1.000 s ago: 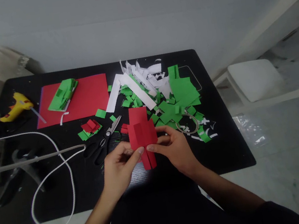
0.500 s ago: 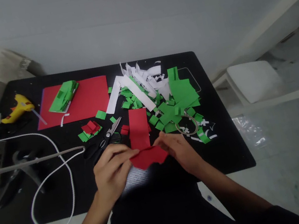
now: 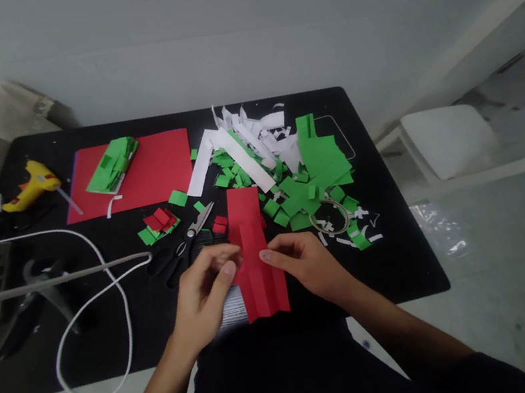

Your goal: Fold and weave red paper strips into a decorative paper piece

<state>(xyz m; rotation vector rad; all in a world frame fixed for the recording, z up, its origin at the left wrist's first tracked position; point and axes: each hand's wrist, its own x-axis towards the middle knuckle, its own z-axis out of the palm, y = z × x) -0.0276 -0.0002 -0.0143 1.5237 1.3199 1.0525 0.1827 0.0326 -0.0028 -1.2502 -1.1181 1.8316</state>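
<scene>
A creased sheet of red paper [image 3: 260, 285] is spread lengthwise between my hands, with fold lines running along it. My right hand [image 3: 307, 263] pinches its right edge, thumb on top and fingers behind. At the left edge, my left hand [image 3: 206, 294] has thumb and fingers curled around a flap that is partly blurred. Beyond them, a flat red strip [image 3: 243, 201] lies on the table, partly covered by the creased sheet. Black-handled scissors [image 3: 191, 236] rest just past my left hand, blades pointing away, beside small red pieces [image 3: 219, 224].
Green and white paper scraps [image 3: 325, 162] pile up at the back right, near a tape ring [image 3: 330, 217]. A red sheet [image 3: 160, 167] carries folded green paper [image 3: 113, 165]. At left are a yellow glue gun [image 3: 36, 182] and a white cable [image 3: 126, 315] looping over the table's front edge.
The red paper has gone from bunched and tilted edge-up to opened out lengthwise, showing its creases. My left fingers have spread from their tighter grip; my right thumb has come on top.
</scene>
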